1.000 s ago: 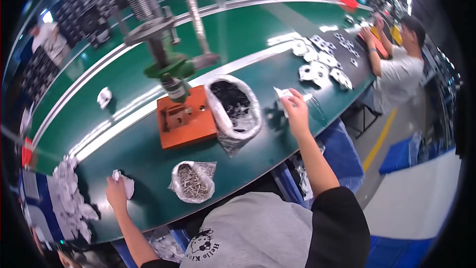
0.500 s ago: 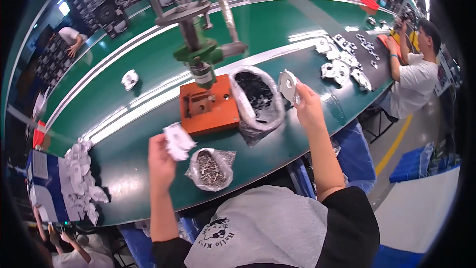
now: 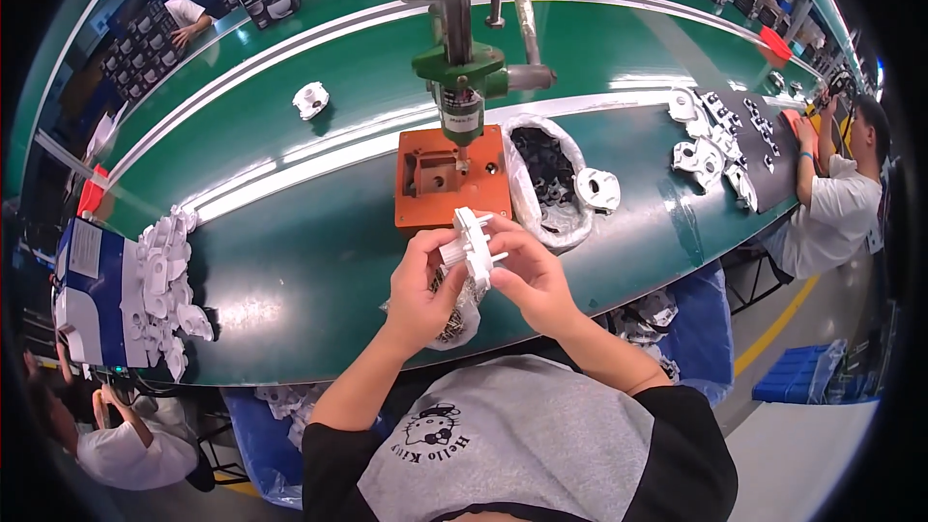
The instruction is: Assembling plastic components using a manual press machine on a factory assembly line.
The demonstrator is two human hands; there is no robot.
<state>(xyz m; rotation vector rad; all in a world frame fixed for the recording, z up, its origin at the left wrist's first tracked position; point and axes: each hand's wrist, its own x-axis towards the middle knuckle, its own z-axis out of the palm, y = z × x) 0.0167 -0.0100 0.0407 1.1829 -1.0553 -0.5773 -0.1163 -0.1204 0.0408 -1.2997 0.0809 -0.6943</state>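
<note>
Fingers of the left hand (image 3: 418, 282) and right hand (image 3: 536, 282) had come together, gripping one white part (image 3: 474, 246) between them; another white piece (image 3: 601, 191), apparently released, lay against the bag (image 3: 564, 240) beyond the right fingers, leaving both hands for one part.

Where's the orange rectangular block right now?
In the head view, the orange rectangular block sits near centre, beneath the green press, left of the whitish plastic bag of black parts.

Left grip (image 3: 419, 295), right grip (image 3: 537, 288) now share white part (image 3: 472, 247).
</note>
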